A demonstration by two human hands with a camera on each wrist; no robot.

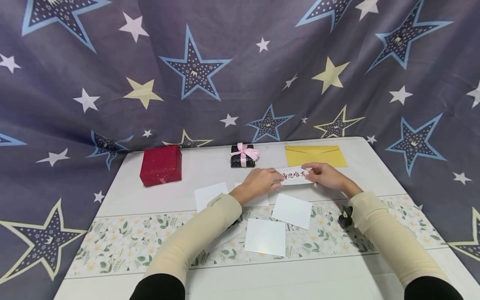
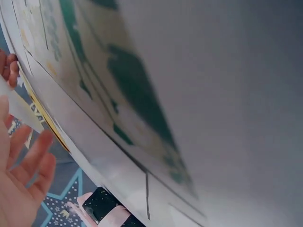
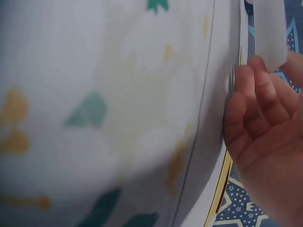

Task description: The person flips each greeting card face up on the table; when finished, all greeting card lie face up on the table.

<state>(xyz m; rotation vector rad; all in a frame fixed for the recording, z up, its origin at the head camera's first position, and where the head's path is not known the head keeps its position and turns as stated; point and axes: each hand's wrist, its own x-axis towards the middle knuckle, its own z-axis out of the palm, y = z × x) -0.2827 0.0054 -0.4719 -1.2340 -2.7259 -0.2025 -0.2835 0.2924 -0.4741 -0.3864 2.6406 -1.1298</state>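
Card: white, with red writing, held above the counter right of the middle, just nearer than the yellow envelope.
Left hand: grasping the card's left end.
Right hand: pinching the card's right end between thumb and fingers.
White squares: lying nearer than the card, two in full view, others partly hidden by the left hand and sleeve.
Black box: small, tied with pink ribbon, at the far middle.
Red box: at the far left.
Backdrop: dark cloth, printed with stars.
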